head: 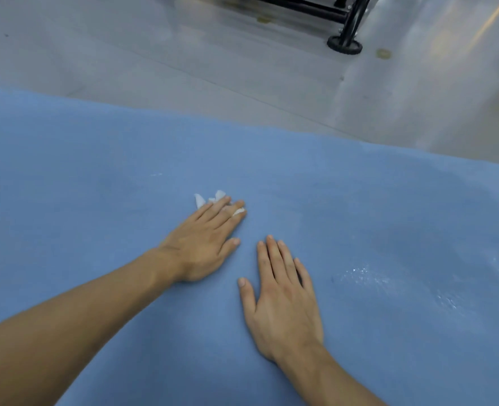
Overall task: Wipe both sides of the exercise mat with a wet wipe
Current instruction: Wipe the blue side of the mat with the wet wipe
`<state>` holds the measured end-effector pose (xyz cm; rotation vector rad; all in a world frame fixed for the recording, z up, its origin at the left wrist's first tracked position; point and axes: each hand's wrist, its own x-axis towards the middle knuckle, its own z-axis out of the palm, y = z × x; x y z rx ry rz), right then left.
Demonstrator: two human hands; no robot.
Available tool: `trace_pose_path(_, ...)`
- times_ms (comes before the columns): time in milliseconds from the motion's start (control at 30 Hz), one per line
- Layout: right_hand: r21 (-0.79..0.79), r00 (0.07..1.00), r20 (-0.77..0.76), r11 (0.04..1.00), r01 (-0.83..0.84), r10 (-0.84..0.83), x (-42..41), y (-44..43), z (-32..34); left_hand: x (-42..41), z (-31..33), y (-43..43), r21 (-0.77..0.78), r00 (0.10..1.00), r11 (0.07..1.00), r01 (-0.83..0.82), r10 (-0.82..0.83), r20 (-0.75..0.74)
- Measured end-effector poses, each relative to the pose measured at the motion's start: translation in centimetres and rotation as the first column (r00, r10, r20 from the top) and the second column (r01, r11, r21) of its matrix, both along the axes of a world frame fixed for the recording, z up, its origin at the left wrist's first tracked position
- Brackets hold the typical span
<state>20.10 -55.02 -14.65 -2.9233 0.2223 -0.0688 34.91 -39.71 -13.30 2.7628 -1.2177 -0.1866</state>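
Head camera looks down on the blue exercise mat (81,177) spread over the grey floor (183,60), where the left hand (201,247) presses a white wet wipe (199,200) under straight fingers (216,213) and the right hand (284,303) rests flat, fingers extended, just beside it.

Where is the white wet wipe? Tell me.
Head view, left of centre: the crumpled white wet wipe lies under the fingers of the left hand on the blue exercise mat, ahead of the right hand.
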Motion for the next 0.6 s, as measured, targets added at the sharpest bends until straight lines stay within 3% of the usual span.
trace_pose_path(200,0.012,1.000,0.009,1.000,0.014,-0.014,0.0,0.3,0.1,-4.0,0.3,10.1,0.003,0.999,1.000,-0.009,0.009,-0.053)
trace_pose_path(333,0.018,1.000,0.003,1.000,0.007,-0.007,-0.1,0.2,0.1,-0.8,0.4,14.3,0.002,0.947,0.952,-0.307,0.305,-0.104)
trace_pose_path(400,0.024,1.000,0.009,1.000,0.010,-0.011,-0.1,0.2,0.1,1.4,0.4,14.0,0.042,0.901,0.905,-0.424,0.426,-0.082)
trace_pose_path(600,0.039,1.000,-0.014,0.999,0.010,-0.010,0.0,0.2,0.3,4.4,-0.8,3.9,-0.066,0.877,0.878,-0.474,0.465,-0.121)
